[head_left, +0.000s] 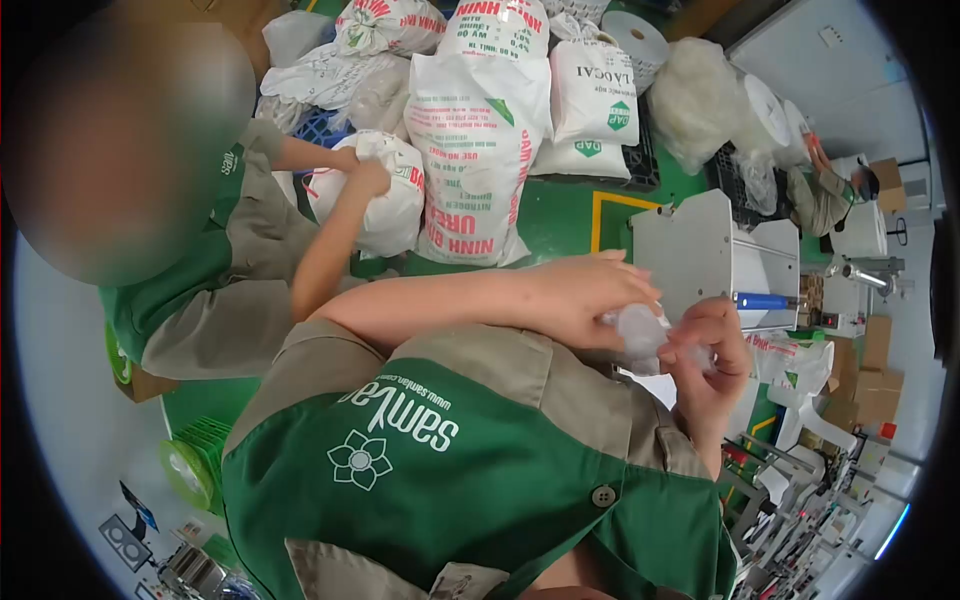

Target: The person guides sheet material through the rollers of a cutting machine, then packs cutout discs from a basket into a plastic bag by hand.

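Note:
A translucent whitish plastic piece (638,332) is between my two hands, in front of my chest at the right of centre. My left hand (592,300) reaches in from the left, its fingers closed on the piece's left edge. On the other side, my right hand (712,358) has thumb and fingers pinched together at the piece's right part. The fingertips of both hands are near each other. The exact shape of the piece is hard to make out. Just beyond my hands stands a light grey machine panel (680,245).
At the left, a co-worker's hands (365,172) grip the top of a white sack (385,215). Tall printed sacks (470,160) stand ahead. A blue cylinder (762,301) is right of my hands. Another person (825,195) is at the far right. Green baskets (190,465) lie lower left.

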`<state>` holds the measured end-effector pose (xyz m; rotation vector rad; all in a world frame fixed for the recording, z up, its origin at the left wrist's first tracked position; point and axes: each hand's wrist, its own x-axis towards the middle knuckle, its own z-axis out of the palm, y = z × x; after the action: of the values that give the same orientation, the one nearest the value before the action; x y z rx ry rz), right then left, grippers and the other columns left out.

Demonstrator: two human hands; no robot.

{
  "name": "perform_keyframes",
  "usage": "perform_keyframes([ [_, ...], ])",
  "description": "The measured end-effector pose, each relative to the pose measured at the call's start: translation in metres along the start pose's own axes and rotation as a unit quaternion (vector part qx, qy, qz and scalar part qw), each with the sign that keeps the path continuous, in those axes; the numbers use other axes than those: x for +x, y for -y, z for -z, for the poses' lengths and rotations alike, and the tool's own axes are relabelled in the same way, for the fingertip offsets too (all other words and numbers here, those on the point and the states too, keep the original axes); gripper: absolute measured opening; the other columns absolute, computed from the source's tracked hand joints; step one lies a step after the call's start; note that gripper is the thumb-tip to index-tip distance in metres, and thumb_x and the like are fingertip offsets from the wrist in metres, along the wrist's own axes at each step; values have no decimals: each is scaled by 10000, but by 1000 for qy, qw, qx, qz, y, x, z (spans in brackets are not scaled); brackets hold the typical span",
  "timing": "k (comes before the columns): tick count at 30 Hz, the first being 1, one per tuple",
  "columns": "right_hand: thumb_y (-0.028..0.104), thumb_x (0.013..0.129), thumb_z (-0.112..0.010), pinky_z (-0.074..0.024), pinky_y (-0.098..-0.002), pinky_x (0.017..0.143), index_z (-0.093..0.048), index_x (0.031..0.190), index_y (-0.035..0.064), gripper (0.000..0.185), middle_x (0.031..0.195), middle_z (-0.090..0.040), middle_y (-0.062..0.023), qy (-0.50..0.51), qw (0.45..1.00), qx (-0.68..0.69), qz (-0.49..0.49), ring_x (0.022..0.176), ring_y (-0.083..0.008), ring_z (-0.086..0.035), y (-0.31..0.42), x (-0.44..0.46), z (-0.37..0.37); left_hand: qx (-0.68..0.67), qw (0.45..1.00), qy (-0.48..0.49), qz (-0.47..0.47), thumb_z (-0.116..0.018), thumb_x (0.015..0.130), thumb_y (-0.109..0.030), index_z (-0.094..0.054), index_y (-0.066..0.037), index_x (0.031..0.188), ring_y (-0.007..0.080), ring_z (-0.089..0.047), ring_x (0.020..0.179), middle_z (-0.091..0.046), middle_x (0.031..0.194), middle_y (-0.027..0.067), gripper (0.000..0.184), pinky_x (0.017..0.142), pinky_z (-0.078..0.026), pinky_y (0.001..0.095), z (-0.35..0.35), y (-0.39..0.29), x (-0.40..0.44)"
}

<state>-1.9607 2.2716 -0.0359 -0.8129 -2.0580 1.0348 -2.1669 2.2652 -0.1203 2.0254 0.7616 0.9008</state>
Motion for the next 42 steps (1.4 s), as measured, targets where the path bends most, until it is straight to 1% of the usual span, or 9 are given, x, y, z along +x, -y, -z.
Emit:
perform_keyframes([
  [3, 84, 682, -840, -425, -280, 718, -633, 868, 30, 283, 908, -576, -70, -36, 996, 83, -16, 845, -169, -552, -10, -20, 7, 18, 999, -23, -31, -700, 776, -161, -587, -90, 1225, 304, -467, 1319, -591, 1306, 98, 468, 1115, -225, 602, -9, -11, 3],
  [8, 362, 360, -977, -460, -316, 882, -230, 1482, 15, 1392, 1115, -512, -59, -25, 983, 159, -87, 983, -172, -546, -36, -52, 18, -5, 999, 24, 37, -697, 802, -210, -648, -113, 1088, 283, -541, 1229, -649, 1184, 68, 306, 1117, -217, 607, -32, -27, 12],
  [13, 226, 476, -965, -439, -354, 976, -408, 1407, -24, 1113, 1234, -497, -62, 135, 953, 222, -153, 1090, -192, -546, -53, -78, 34, 4, 998, 35, 45, -701, 833, -350, -680, -132, 1010, 278, -642, 994, -684, 1036, 58, 282, 1107, -245, 584, -67, -35, 16],
  [14, 212, 484, -961, -443, -342, 949, -514, 1337, -5, 987, 1230, -506, -61, 136, 961, 195, -142, 1069, -187, -552, -58, -85, 36, -15, 998, 1, 59, -662, 834, -456, -697, -162, 790, 328, -633, 698, -630, 631, 75, 300, 1073, -325, 556, -72, -40, 17],
  [18, 291, 528, -947, -437, -350, 874, -666, 1147, 26, 729, 1081, -558, -59, 96, 980, 148, -90, 1002, -229, -568, -65, -107, 45, -26, 985, 124, 116, -702, 842, -332, -590, -120, 1266, 289, -624, 1013, -671, 1083, 95, 487, 1101, -284, 553, -74, -56, 25],
  [21, 220, 599, -923, -459, -322, 847, -695, 1075, 41, 557, 1058, -583, -57, 51, 949, 265, -166, 974, -199, -586, -33, -111, 41, 17, 968, 220, 117, -726, 802, -257, -626, -97, 1097, 273, -620, 1018, -655, 1080, 73, 351, 1127, -252, 568, -70, -53, 30],
  [22, 193, 612, -914, -462, -311, 840, -703, 1042, 48, 501, 1062, -580, -59, 58, 974, 192, -108, 972, -196, -589, -36, -109, 41, 21, 992, 115, 53, -749, 706, -274, -690, -86, 967, 347, -589, 861, -667, 826, 122, 327, 756, -464, 437, -80, -45, 22],
  [26, 65, 648, -853, -452, -290, 778, -715, 985, 59, 364, 1001, -565, -59, -74, 986, 93, -119, 912, -182, -559, -16, -138, -1, -59, 980, 190, 5, -842, 664, -354, -373, -94, 1420, 301, -527, 1047, -638, 1139, 95, 928, 916, -423, 378, -64, -59, 21],
  [42, 85, 763, -725, -409, -303, 630, -621, 805, 41, 120, 730, -598, -85, -342, 866, -268, -246, 657, -213, -530, 118, -216, -135, -196, 910, 312, -192, -570, 912, -373, -606, -64, 967, 408, -621, 783, -653, 828, 176, 317, 663, -487, 496, -122, -71, -65],
])
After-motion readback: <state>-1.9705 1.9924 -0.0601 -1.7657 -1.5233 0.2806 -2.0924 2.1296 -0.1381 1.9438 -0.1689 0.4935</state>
